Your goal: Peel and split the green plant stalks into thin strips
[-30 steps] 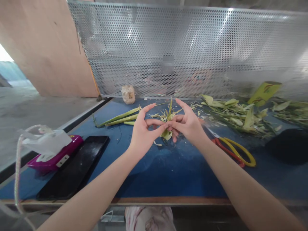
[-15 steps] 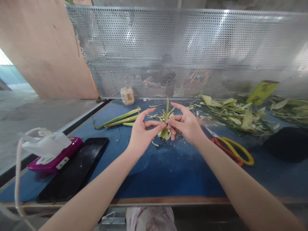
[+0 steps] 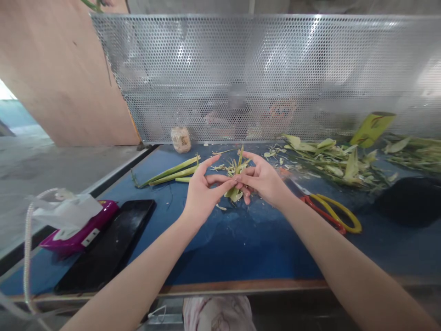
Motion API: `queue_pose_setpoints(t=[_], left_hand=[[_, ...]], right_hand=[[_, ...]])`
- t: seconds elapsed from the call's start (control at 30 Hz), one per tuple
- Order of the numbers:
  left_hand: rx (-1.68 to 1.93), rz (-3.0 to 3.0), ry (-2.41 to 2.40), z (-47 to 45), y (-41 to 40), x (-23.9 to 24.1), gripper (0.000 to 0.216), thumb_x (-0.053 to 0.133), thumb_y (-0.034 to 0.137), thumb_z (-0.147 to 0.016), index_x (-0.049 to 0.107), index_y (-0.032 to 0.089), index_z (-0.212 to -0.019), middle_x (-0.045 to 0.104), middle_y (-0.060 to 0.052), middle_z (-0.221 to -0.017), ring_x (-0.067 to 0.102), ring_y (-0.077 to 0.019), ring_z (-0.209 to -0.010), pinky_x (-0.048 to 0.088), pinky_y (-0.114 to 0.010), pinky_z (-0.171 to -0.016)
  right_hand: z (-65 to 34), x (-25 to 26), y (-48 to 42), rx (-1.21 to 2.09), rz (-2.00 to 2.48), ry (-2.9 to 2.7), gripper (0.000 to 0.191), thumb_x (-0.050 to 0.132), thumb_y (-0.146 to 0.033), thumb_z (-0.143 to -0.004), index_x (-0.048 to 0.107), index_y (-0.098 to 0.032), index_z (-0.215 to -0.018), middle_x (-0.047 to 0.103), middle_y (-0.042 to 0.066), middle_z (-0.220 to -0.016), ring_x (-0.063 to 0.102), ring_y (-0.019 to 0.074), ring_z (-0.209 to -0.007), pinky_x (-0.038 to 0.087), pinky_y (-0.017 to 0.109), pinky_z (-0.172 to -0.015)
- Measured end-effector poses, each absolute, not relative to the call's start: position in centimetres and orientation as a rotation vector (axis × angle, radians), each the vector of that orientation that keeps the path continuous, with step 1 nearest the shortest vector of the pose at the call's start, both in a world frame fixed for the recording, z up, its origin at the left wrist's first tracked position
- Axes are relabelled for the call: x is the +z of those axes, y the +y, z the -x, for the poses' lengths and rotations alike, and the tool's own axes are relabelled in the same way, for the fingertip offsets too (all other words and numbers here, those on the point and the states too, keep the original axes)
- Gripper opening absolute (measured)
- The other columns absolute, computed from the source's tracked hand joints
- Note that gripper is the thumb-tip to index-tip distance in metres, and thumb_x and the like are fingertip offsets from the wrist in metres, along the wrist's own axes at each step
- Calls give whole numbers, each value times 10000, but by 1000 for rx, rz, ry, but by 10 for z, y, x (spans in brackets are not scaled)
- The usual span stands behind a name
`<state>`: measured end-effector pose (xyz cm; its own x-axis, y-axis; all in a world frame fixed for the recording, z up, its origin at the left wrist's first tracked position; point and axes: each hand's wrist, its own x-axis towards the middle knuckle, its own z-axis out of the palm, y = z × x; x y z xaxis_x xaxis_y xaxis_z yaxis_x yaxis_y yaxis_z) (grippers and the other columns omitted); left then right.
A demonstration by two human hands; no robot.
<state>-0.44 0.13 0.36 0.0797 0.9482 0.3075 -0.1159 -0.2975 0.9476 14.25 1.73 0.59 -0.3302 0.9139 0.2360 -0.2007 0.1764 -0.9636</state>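
Observation:
Over the middle of the blue table (image 3: 241, 239) both hands meet on a small green leaf piece (image 3: 235, 193). My left hand (image 3: 203, 191) pinches it with thumb and bent fingers, the index finger stretched out. My right hand (image 3: 263, 179) grips the same leaf piece from the right, fingers curled round it. Thin leaf strips (image 3: 239, 161) stick up just behind the fingertips.
Long green stalks (image 3: 170, 171) lie left of the hands, a heap of leaf trimmings (image 3: 330, 158) to the right. Yellow-and-red scissors (image 3: 332, 212) lie right of my forearm. A black phone (image 3: 106, 241), a magenta tissue pack (image 3: 76, 227), a small jar (image 3: 181, 139) and a perforated metal screen (image 3: 275, 73) bound the table.
Both hands stay pinched on the leaf piece and have shifted slightly; the head view has tilted a little, so everything sits marginally lower in frame.

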Motion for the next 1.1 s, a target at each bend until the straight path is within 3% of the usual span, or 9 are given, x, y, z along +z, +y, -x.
queue_pose_setpoints(t=[0.2,0.5,0.7,0.9,1.1], left_hand=[[1436,-1349,903,3,3,5,607,701,186,-589,449,180,-1141,648,15,-619,393,-20,-374,284,-155,-356],[1463,-1160,937,8,10,1,548,726,201,-560,484,144,-1048,647,4,-648,392,-13,-383,229,-134,-329],[1447,-1122,922,10,13,-2,519,728,217,-570,498,143,-1029,643,-11,-688,403,-9,-405,221,-123,-330],[1446,-1161,941,10,14,-5,470,719,239,-577,496,163,-984,633,15,-653,390,-15,-375,239,-137,-323],[1392,-1412,1033,5,9,-7,413,664,229,-636,458,181,-991,652,4,-660,533,-74,-476,375,-178,-429]], right_hand=[[-141,6,19,1309,798,-1402,749,677,-283,-656,238,-160,-1251,565,-53,-574,488,89,-396,488,248,-371],[-140,0,16,758,777,-1667,551,581,-214,-731,316,-258,-1212,567,11,-804,565,132,-629,512,284,-521],[-138,-2,14,692,812,-1649,628,582,-211,-736,242,-258,-1261,603,8,-760,587,160,-666,515,342,-615],[-136,0,9,590,831,-1691,615,586,-225,-736,271,-258,-1263,618,23,-759,588,183,-689,488,323,-530],[-136,-2,9,564,901,-1692,641,599,-254,-730,258,-260,-1273,639,21,-768,604,180,-670,497,326,-553]])
